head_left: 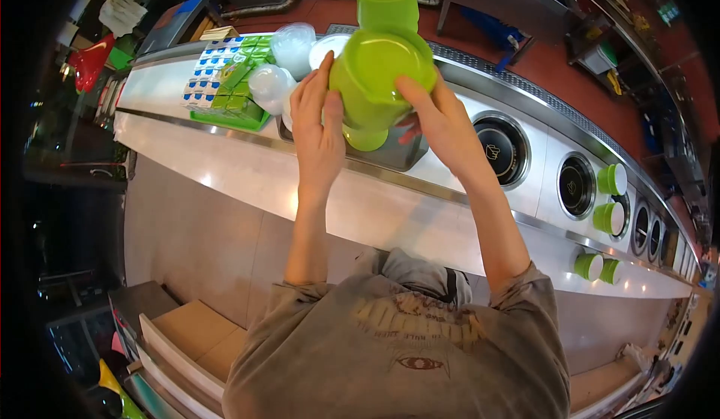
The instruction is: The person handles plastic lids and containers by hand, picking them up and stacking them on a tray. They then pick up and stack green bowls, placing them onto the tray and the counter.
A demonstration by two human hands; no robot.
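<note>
Up over the counter, a bright green bowl (379, 70) is held between my two hands, its round face turned toward me. My left hand (315, 123) presses its fingers along the bowl's left side. On the other side my right hand (442, 123) grips it, thumb over the edge and fingers partly hidden behind. Another green container (387, 3) shows just beyond the bowl, overlapping it in this view. Below the bowl, a further green piece (365, 138) appears over a grey tray (409, 156) set in the counter.
Left of my hands stand stacked clear plastic bowls or lids (292, 44) and a green tray (232, 120) with green and white packets (225, 74). Round black wells (501, 149) line the steel counter (420, 216) to the right. Several green cups (609, 216) stand farther right.
</note>
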